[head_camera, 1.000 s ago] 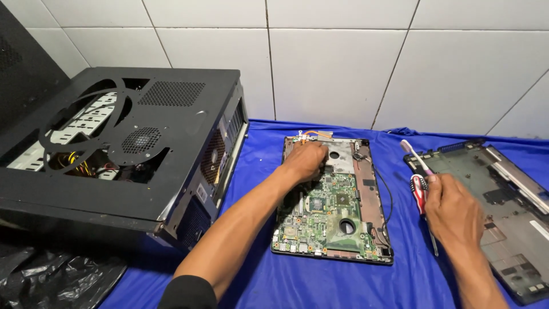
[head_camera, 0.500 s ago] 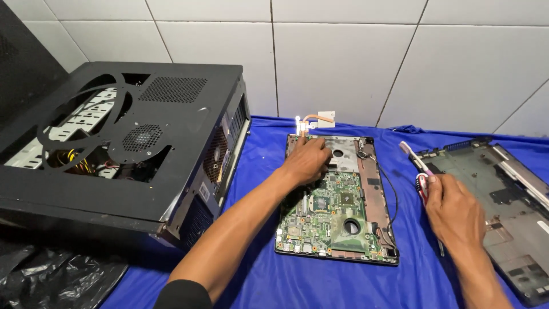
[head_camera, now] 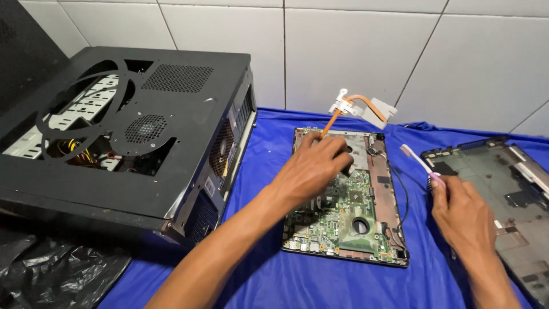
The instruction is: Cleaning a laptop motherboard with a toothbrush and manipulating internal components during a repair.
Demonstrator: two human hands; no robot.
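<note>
Blue cloth (head_camera: 269, 280) bears an open computer case (head_camera: 126, 131) holding cables (head_camera: 74, 151).

Electronics repair bench. An opened desktop case (head_camera: 131, 126) and bare laptop motherboard (head_camera: 343, 212) lie on blue cloth (head_camera: 269, 171). White tiled wall (head_camera: 343, 51) behind.

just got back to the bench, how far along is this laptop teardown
Done: the bottom cover lies apart on the blue cloth. In hand: the left hand lifts the copper heat pipe off the motherboard; the right hand holds a toothbrush. Left: the board sits in its frame.
</note>
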